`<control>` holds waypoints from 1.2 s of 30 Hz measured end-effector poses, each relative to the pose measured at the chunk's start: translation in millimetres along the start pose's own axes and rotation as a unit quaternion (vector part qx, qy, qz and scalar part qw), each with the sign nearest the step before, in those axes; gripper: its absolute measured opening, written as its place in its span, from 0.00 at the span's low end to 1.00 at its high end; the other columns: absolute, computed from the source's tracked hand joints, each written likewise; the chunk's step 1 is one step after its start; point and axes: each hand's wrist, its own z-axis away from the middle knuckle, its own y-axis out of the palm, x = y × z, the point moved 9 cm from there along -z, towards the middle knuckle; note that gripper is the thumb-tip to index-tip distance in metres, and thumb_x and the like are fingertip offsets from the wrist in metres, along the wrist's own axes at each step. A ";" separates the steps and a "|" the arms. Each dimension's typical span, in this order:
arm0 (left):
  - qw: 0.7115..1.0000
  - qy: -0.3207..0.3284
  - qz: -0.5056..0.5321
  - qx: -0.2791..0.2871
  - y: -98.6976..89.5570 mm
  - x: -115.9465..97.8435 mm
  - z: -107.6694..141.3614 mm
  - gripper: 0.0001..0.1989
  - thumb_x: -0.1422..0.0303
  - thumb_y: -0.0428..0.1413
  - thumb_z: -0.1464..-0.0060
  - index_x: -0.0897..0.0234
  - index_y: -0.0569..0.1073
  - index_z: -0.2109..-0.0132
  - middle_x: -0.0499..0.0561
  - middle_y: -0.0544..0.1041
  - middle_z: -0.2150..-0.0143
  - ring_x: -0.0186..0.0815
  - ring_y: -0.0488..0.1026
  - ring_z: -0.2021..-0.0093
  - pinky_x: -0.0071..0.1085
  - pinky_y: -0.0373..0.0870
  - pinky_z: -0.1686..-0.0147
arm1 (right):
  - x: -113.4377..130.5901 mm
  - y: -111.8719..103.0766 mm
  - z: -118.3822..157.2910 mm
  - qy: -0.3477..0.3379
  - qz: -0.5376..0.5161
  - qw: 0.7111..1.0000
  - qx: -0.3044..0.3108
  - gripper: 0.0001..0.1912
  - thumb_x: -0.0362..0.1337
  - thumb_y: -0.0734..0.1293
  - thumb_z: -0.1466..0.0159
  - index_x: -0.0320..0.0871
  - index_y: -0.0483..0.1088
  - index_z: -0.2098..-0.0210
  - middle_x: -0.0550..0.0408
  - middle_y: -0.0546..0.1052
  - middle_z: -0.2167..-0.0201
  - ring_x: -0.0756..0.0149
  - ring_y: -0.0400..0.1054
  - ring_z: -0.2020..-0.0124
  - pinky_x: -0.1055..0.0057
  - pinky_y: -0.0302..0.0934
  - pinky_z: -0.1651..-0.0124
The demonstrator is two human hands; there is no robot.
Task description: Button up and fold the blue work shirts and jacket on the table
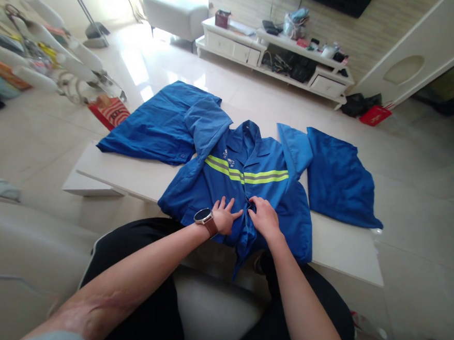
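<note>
A blue work jacket [267,152] with a yellow-green and grey reflective stripe lies front side up on a white table. Its collar points away from me, and its lower front hangs over the near edge. My left hand [226,216], with a watch [203,216] on the wrist, rests flat on the jacket's front with fingers spread. Beside it, my right hand [263,216] has thumb and fingers closed on the jacket's front edge, just below the stripe. Folded blue cloth [156,123] lies to the left, and another blue piece [339,178] to the right.
The white table [349,246] stands before my knees. Red bags sit on the floor at the left [110,111] and far right [375,115]. A long low TV cabinet [235,49] with several items on it lines the far wall, next to a pale ottoman [176,11].
</note>
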 end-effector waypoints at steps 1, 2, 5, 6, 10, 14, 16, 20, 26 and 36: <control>1.000 -0.004 0.006 0.000 -0.7 -1.9 -0.4 0.52 0.62 0.70 0.56 0.43 0.58 0.26 0.59 0.43 0.20 0.70 0.41 0.23 0.64 0.47 0.30 | 0.2 -1.6 -0.9 0.003 0.004 1.000 -0.007 0.16 0.29 0.64 0.34 0.47 0.75 0.49 0.51 0.79 0.49 0.57 0.69 0.47 0.66 0.63 0.48; 1.000 -0.008 0.010 -0.001 -2.1 -3.4 -0.5 0.51 0.61 0.70 0.56 0.43 0.59 0.26 0.59 0.45 0.20 0.70 0.42 0.23 0.65 0.48 0.31 | -0.5 -4.7 -1.8 0.010 0.005 1.000 -0.021 0.17 0.27 0.63 0.35 0.48 0.77 0.52 0.51 0.79 0.51 0.58 0.69 0.48 0.66 0.63 0.49; 1.000 -0.013 0.011 0.001 -5.5 -6.2 1.1 0.48 0.59 0.68 0.54 0.42 0.61 0.27 0.58 0.47 0.20 0.70 0.44 0.24 0.66 0.48 0.31 | -6.7 -20.3 -3.0 0.047 -0.002 0.995 -0.091 0.19 0.25 0.60 0.35 0.48 0.80 0.57 0.50 0.79 0.54 0.58 0.70 0.49 0.67 0.63 0.53; 1.000 -0.011 0.012 0.002 -6.1 -7.0 2.2 0.48 0.59 0.68 0.53 0.43 0.61 0.27 0.58 0.47 0.20 0.71 0.44 0.24 0.65 0.47 0.31 | -8.7 -24.6 -2.8 0.061 -0.003 0.992 -0.112 0.19 0.26 0.59 0.35 0.47 0.81 0.57 0.49 0.78 0.54 0.58 0.70 0.49 0.67 0.63 0.53; 1.000 0.000 0.016 0.005 -9.2 -10.3 7.4 0.46 0.59 0.68 0.52 0.46 0.61 0.27 0.59 0.46 0.20 0.70 0.43 0.24 0.64 0.47 0.30 | -7.8 -21.0 -5.2 0.082 0.013 0.990 -0.110 0.17 0.33 0.60 0.32 0.45 0.81 0.54 0.48 0.78 0.52 0.56 0.69 0.48 0.66 0.64 0.51; 0.999 -0.010 0.033 0.012 -17.6 -11.6 11.6 0.44 0.59 0.67 0.51 0.45 0.62 0.28 0.58 0.49 0.21 0.70 0.45 0.24 0.65 0.49 0.31 | -0.2 -1.4 -9.3 0.063 0.059 0.995 -0.049 0.18 0.45 0.69 0.34 0.43 0.78 0.50 0.46 0.77 0.51 0.53 0.67 0.46 0.63 0.64 0.48; 0.999 -0.015 0.039 0.021 -23.3 -11.6 14.4 0.41 0.59 0.65 0.48 0.45 0.63 0.28 0.58 0.49 0.21 0.69 0.46 0.24 0.63 0.51 0.31 | 1.3 2.8 -9.9 0.054 0.073 0.995 -0.040 0.15 0.40 0.69 0.35 0.43 0.78 0.50 0.46 0.77 0.51 0.54 0.68 0.47 0.63 0.63 0.48; 1.000 0.005 0.029 0.009 -40.4 -13.0 20.2 0.30 0.58 0.60 0.42 0.51 0.70 0.33 0.60 0.56 0.24 0.67 0.55 0.27 0.60 0.61 0.35 | -1.0 -0.4 -9.5 0.057 0.070 0.995 -0.041 0.14 0.31 0.62 0.31 0.44 0.79 0.54 0.46 0.79 0.52 0.56 0.70 0.49 0.65 0.62 0.49; 0.988 0.012 0.071 -0.134 -75.9 -12.1 19.6 0.20 0.59 0.56 0.37 0.61 0.72 0.42 0.60 0.76 0.43 0.54 0.72 0.42 0.48 0.73 0.46 | -1.8 -16.5 -9.1 0.046 0.020 0.997 -0.059 0.11 0.32 0.62 0.31 0.43 0.78 0.59 0.47 0.80 0.56 0.56 0.71 0.50 0.65 0.61 0.49; 0.939 0.010 0.190 -0.287 -90.6 -12.7 10.0 0.11 0.67 0.57 0.38 0.62 0.72 0.49 0.54 0.77 0.49 0.39 0.77 0.51 0.32 0.73 0.51 | -0.9 -33.5 -6.4 -0.032 -0.135 0.988 -0.071 0.04 0.32 0.69 0.36 0.43 0.78 0.62 0.51 0.82 0.59 0.60 0.75 0.54 0.66 0.63 0.47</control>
